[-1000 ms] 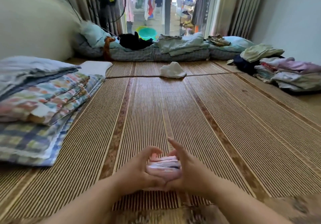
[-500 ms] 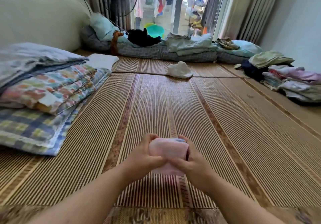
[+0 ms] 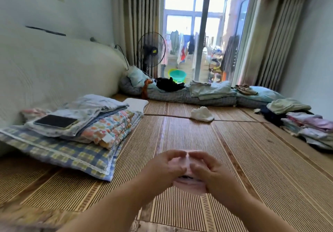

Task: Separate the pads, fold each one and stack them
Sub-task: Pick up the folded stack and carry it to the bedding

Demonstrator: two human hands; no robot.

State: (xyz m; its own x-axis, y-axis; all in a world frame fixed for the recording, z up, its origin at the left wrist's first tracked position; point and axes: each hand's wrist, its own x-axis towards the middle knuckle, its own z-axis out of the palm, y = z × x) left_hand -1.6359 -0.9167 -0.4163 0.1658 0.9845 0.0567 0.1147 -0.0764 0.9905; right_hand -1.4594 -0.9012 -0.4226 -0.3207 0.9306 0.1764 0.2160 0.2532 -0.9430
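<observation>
Over the woven mat [image 3: 180, 132], left hand [image 3: 162, 167] and right hand [image 3: 210, 170] curl together, gripping the pink pads [image 3: 189, 185].

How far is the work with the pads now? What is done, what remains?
Done: nothing that shows; no folded stack lies on the mat. In hand: left hand and right hand both grip the pink pads, bunched together. Left: apparently the separating, folding and stacking.

Bare mat [image 3: 180, 134] ahead; folded bedding [image 3: 100, 129] close left, clothes pile [image 3: 310, 125] far right, white cloth [image 3: 202, 114] beyond.
</observation>
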